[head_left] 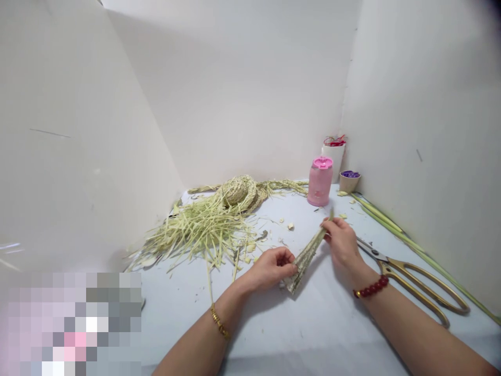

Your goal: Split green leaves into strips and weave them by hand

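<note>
A tapered bundle of pale green plant fibre (306,259) slants between my two hands, its wide end low and toward me, its narrow end up and to the right. My left hand (274,269) pinches the edge near the wide end with thumb and fingers. The narrow end is gripped in the curled fingers of my right hand (341,240). Large scissors with gold handles (420,284) lie right of my right hand, partly behind my forearm. Left of the bundle spreads a heap of loose green strips (199,227), with coiled braided fibre (238,193) behind it.
At the back right stand a pink canister (320,183), a white container (334,154) with red items and a small cup (349,183) with purple contents. Long green stalks (415,248) line the right wall. Scraps dot the light blue table (266,334). Blurred blocks cover the lower left.
</note>
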`<state>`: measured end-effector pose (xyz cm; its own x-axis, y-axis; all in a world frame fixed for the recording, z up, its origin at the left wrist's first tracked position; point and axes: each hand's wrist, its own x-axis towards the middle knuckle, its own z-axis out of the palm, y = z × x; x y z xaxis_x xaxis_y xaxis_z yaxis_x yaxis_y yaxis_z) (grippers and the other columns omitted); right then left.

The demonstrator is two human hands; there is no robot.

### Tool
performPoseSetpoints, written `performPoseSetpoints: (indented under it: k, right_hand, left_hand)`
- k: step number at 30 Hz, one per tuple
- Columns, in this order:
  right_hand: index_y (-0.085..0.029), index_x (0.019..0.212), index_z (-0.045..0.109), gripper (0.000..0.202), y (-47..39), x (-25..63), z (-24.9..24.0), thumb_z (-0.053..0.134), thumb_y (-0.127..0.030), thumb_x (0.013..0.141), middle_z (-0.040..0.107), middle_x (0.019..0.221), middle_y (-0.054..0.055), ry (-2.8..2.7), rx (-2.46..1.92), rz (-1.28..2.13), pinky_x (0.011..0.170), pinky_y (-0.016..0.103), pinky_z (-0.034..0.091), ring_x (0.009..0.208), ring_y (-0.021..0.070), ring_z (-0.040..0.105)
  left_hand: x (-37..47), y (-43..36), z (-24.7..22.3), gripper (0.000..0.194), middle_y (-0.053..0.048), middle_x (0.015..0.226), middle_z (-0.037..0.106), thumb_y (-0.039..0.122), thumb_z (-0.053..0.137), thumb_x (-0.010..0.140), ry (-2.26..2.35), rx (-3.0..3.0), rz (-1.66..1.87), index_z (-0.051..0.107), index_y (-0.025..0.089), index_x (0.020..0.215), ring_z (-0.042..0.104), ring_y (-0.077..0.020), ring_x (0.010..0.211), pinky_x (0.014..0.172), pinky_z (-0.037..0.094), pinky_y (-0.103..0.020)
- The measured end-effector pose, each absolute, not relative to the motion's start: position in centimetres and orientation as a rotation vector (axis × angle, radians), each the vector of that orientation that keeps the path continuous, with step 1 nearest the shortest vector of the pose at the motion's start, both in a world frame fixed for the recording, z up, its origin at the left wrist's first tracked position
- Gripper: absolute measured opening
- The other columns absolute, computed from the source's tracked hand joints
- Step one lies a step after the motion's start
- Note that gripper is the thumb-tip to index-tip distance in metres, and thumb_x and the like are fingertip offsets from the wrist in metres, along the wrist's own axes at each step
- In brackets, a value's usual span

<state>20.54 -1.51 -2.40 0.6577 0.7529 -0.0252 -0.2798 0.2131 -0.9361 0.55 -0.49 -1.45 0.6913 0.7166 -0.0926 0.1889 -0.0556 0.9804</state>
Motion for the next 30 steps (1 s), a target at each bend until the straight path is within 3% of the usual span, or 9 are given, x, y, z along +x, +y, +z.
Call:
performPoseSetpoints:
  k: [7,11,16,22,25,30]
  right_hand:
    - [-0.023,0.082,0.048,0.022,-1.4,21.3,-2.2,0.059,-0.037,0.068,0.058,0.083,-0.003,-0.391,-1.065,0.738,0.056,0.024,0.046,0.067,0.0119,0.055]
    - [-0.023,0.084,0.05,0.022,-1.4,22.0,-2.1,0.057,-0.038,0.07,0.057,0.078,-0.002,-0.305,-1.034,0.777,0.057,0.024,0.047,0.064,0.0118,0.056]
    - [-0.022,0.086,0.051,0.031,-1.4,22.7,-2.0,0.053,-0.051,0.076,0.057,0.082,0.001,-0.247,-1.051,0.787,0.056,0.026,0.048,0.063,0.0122,0.055]
    - [-0.017,0.086,0.06,0.037,-2.8,18.0,-2.2,0.065,-0.052,0.073,0.064,0.086,0.008,-0.82,-1.121,1.265,0.053,0.026,0.047,0.068,0.0159,0.058]
    - [-0.018,0.075,0.056,0.032,-3.3,16.0,-2.9,0.069,-0.046,0.071,0.059,0.068,0.001,-0.98,-1.13,1.302,0.05,0.024,0.042,0.058,0.0128,0.054]
    - [-0.02,0.07,0.051,0.021,-3.1,16.3,-4.0,0.061,-0.037,0.075,0.049,0.049,-0.006,-1.152,-1.254,1.066,0.048,0.025,0.035,0.045,0.0109,0.044]
  left_hand:
    - [0.7,0.4,-1.4,0.026,0.002,0.063,0.052,0.033,0.073,0.064,0.854,1.421,0.793,0.055,0.015,0.071,0.042,-0.0062,0.055,0.052,0.031,-0.019]
    - [0.6,0.3,-1.3,0.031,0.002,0.064,0.053,0.035,0.076,0.061,0.809,1.401,0.682,0.057,0.014,0.072,0.043,-0.0063,0.055,0.052,0.031,-0.019]
    - [0.2,0.7,-0.9,0.034,0.006,0.059,0.044,0.038,0.076,0.063,0.865,1.241,0.822,0.051,0.017,0.073,0.035,-0.0042,0.048,0.046,0.028,-0.018]
    - [0.3,1.0,-1.3,0.04,0.006,0.063,0.045,0.041,0.079,0.061,0.812,1.149,0.885,0.05,0.018,0.077,0.039,-0.005,0.049,0.048,0.035,-0.019]
    - [0.5,0.7,-1.9,0.038,0.003,0.064,0.049,0.042,0.078,0.065,0.783,1.245,0.835,0.052,0.017,0.076,0.042,-0.0057,0.051,0.049,0.034,-0.02]
    - [0.6,0.3,-1.4,0.032,0.003,0.065,0.05,0.039,0.075,0.071,0.739,1.23,0.862,0.052,0.017,0.073,0.044,-0.0059,0.056,0.054,0.037,-0.018]
